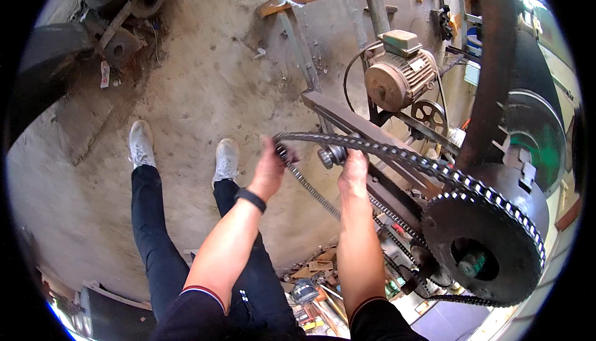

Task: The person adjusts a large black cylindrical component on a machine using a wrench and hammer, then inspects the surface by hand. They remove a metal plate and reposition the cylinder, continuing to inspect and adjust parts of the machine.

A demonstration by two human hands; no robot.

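A long dark roller chain (403, 154) runs round a big black sprocket wheel (444, 248) at the right, its free loop stretching left over the floor. My left hand (268, 172), with a black band at the wrist, is closed on the left end of this loop; its fingers are partly blurred. Beside a small toothed sprocket (332, 156) on the frame, my right hand (354, 173) is closed at the upper run of the chain. Its fingertips are partly hidden there. The lower run sags from my left hand and passes behind my right forearm.
A dusty electric motor (397, 80) with a spoked pulley (429, 117) sits beyond the rusty steel frame (372, 123). Heavy round metal parts (118, 5) lie at the far left. Tools and scraps (320, 297) clutter the area below my right arm. My shoes stand on the concrete floor (205, 74).
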